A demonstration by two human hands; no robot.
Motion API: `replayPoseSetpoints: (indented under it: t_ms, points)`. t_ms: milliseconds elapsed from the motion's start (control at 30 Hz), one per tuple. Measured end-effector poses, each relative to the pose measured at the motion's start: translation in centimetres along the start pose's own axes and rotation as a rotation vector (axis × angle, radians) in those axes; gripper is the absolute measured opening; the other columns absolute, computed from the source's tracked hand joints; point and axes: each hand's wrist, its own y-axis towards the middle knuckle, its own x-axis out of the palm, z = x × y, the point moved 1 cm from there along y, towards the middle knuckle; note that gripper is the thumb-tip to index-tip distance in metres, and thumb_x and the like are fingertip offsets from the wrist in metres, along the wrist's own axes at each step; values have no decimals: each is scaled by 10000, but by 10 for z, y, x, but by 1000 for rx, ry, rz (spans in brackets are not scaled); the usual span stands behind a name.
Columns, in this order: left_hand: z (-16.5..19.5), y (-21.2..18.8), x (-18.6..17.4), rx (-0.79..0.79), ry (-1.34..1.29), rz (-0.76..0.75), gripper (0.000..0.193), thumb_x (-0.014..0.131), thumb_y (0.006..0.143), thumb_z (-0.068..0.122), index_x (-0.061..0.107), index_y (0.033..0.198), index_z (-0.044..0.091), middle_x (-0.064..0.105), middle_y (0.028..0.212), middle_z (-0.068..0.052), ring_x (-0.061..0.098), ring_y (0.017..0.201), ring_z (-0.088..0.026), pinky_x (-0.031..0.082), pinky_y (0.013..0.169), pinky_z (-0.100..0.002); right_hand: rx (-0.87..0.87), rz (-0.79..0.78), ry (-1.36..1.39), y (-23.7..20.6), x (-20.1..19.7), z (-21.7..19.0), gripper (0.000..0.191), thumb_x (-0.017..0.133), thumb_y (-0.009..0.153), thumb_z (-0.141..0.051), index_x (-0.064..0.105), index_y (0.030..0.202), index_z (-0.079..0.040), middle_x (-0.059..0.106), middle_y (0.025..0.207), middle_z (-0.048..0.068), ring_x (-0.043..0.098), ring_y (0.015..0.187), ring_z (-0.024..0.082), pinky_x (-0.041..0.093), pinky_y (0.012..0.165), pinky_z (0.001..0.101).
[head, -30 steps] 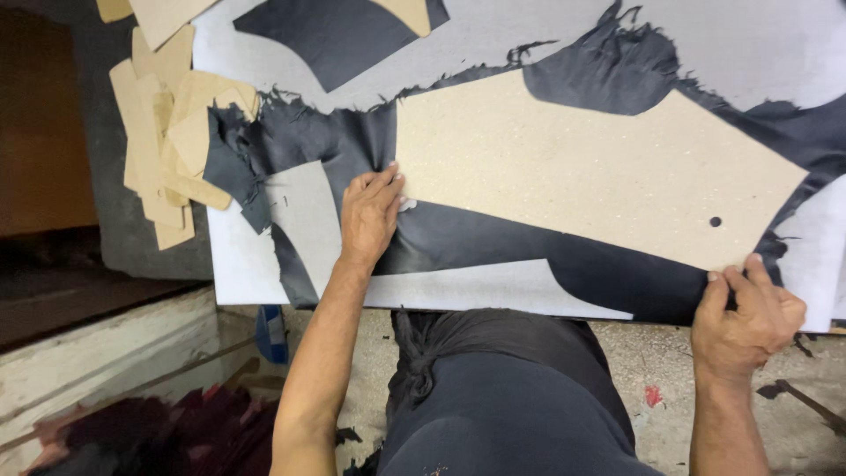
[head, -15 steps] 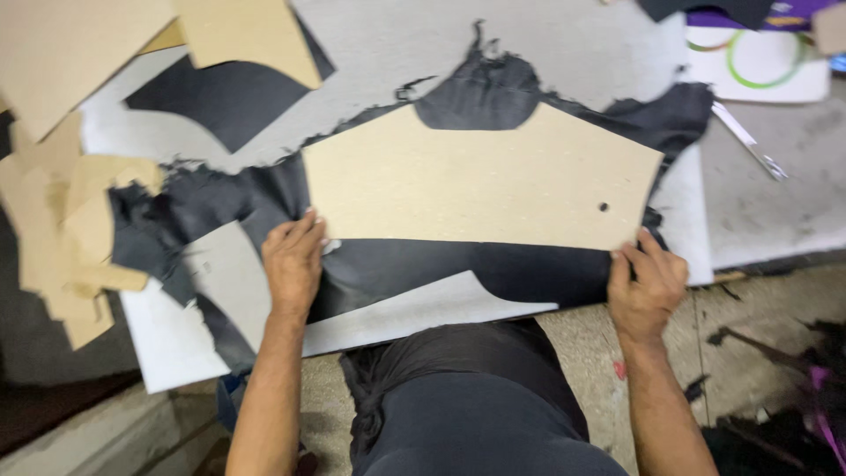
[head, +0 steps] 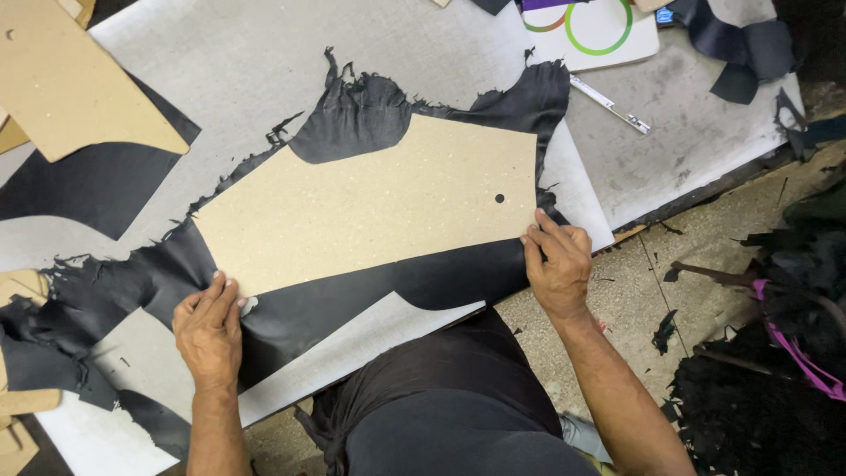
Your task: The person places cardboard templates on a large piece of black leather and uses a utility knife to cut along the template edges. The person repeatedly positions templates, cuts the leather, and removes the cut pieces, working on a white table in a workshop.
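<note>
Here you have one large cardboard pattern lying flat on one piece of dark navy leather, both spread over the grey table. Your left hand lies open, palm down, fingers together, pressing at the pattern's lower left corner where card meets leather. Your right hand is curled over the pattern's lower right corner at the table's near edge, its fingertips on the card; whether it pinches the leather beneath, you cannot tell.

The pattern's long axis runs left to right across the table, rising slightly toward the right. Its narrow tapered end points left toward your left hand, and its broad end, with a single small round hole, sits by your right hand.

A second cardboard pattern lies at the upper left, partly over another dark leather piece. At the top right sits a white rectangular card with a green ring printed on it, and just beside it a slim metal ruler lies diagonally. More dark scraps lie at the far right corner.
</note>
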Motion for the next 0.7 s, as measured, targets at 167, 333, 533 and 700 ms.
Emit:
replayPoseSetpoints:
  t_ms: [167,333,533,700]
  points:
    - [6,2,3,-24,22,-8,272,799,935,141,789,1207,125,735,1337,0,639,1120,-238,489,1059,-348,-52,0,-21,0,0,5,141,785,863,-44,770,976,39,752,1180,160,616,975,258,503,904,359]
    - [19,17,-12,-62,58,-64,298,801,896,145,782,1192,112,724,1356,-28,645,1150,-276,497,1087,-381,-77,-7,45,20,-5,25,80,771,833,-53,751,888,1,731,1073,153,650,982,269,541,868,372]
    - [84,43,-22,-78,-22,-16,358,747,892,111,704,1238,31,693,1299,-140,619,1207,-331,485,1065,-435,-159,129,-379,127,-6,128,216,684,1009,-70,705,1205,19,678,1273,186,617,1174,340,488,1076,443]
    - [167,68,22,181,-194,-227,424,762,874,270,694,1231,52,601,1407,-201,529,1337,-382,406,1135,-499,-109,-88,-371,155,16,164,178,689,1023,-23,713,1199,-29,692,1097,145,615,1037,324,494,967,427]
